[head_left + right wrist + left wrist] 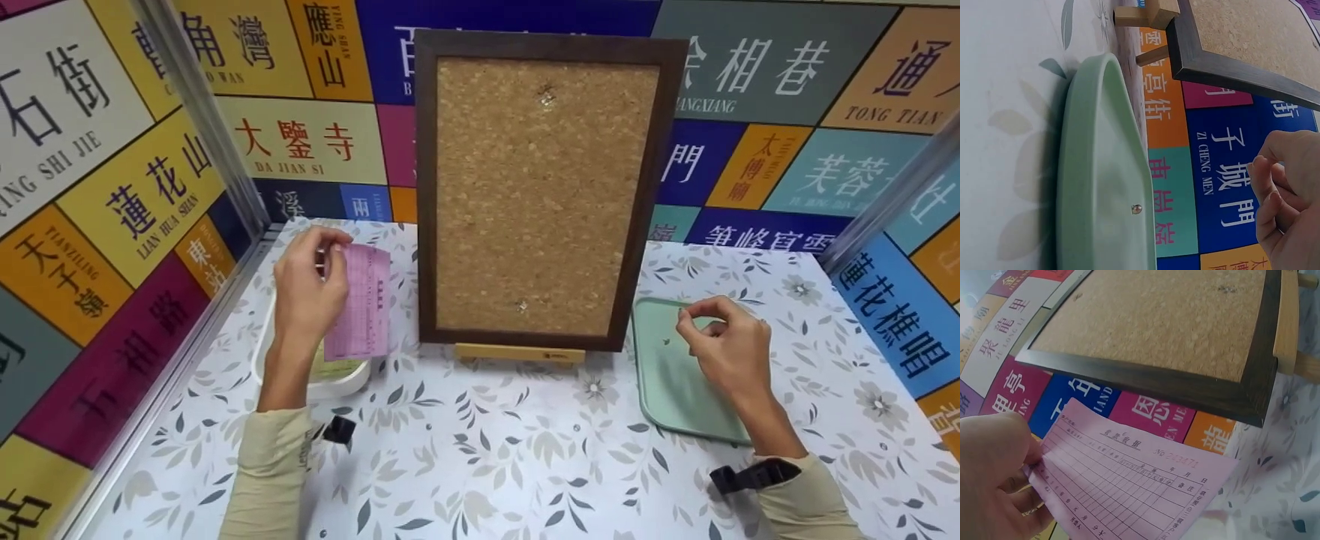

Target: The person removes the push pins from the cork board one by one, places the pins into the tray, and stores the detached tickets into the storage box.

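My left hand [307,281] pinches a pink receipt slip [364,304] by its edge, above a white container [341,388]. Printed table lines and a red number show on the slip [1134,478] in the left wrist view. My right hand [729,345] is raised over a green tray [675,405], thumb and forefinger tips together. They seem to pinch a tiny dark thumbtack, mostly hidden by the fingertips. Another small metal thumbtack [1136,209] lies in the tray. Between the hands stands a cork board [540,195] in a dark wooden frame, apart from both.
A light wooden easel [517,352] supports the board. Worn, pale spots mark the cork near its top and bottom. Yellow-green paper [334,369] lies in the white container. Colourful sign-printed walls enclose the floral-patterned table [487,450] at the back and sides.
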Tool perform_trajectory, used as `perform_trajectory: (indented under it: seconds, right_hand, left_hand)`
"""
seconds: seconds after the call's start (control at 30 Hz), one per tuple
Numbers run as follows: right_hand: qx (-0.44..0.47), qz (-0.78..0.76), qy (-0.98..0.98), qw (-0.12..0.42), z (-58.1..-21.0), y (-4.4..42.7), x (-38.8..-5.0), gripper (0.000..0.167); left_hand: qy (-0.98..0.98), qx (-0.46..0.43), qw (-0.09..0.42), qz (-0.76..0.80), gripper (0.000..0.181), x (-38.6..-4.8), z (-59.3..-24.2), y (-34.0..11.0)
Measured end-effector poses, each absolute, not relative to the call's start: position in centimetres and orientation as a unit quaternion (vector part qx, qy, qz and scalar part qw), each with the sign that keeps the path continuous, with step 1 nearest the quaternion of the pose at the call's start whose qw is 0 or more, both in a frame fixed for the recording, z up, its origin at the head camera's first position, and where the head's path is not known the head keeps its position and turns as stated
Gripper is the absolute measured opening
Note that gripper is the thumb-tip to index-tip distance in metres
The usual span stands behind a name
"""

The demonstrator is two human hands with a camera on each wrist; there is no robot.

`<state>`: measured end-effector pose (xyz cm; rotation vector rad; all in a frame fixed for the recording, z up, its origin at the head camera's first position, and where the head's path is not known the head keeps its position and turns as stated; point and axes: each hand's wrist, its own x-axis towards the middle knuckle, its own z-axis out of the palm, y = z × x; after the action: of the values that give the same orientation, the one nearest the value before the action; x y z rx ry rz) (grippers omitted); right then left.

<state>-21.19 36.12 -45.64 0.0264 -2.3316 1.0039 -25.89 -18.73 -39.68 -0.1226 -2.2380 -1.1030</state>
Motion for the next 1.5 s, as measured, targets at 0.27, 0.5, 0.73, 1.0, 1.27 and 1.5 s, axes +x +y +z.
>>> perform_trajectory:
  seconds: [0.27, 0.5, 0.73, 1.0, 1.27, 1.5]
  right_hand:
    - [0.000, 0.373, -0.883, 0.287, -46.0, 36.4, -21.4, 0.003]
    - [-0.016, 0.362, -0.891, 0.273, -46.2, 37.0, -21.4, 0.004]
    - [-0.026, 0.353, -0.903, 0.246, -46.7, 37.8, -21.7, 0.004]
    - [-0.021, 0.322, -0.920, 0.220, -47.6, 39.0, -22.2, 0.009]
    - [0.005, 0.288, -0.950, 0.118, -48.5, 40.3, -22.2, 0.008]
    - [0.014, 0.269, -0.960, 0.075, -49.1, 40.7, -22.4, 0.009]
  left_hand:
    - [-0.878, -0.033, 0.295, -0.376, 0.019, -26.6, -41.1, -20.9]
    - [-0.902, -0.021, 0.250, -0.350, 0.021, -27.3, -42.5, -22.0]
    - [-0.904, -0.018, 0.246, -0.349, 0.022, -27.5, -43.4, -22.2]
    - [-0.906, 0.010, 0.230, -0.355, 0.025, -27.8, -44.3, -22.2]
    - [-0.914, -0.002, 0.209, -0.347, 0.030, -27.8, -44.9, -22.0]
    - [-0.929, 0.007, 0.153, -0.337, 0.033, -27.6, -44.9, -22.3]
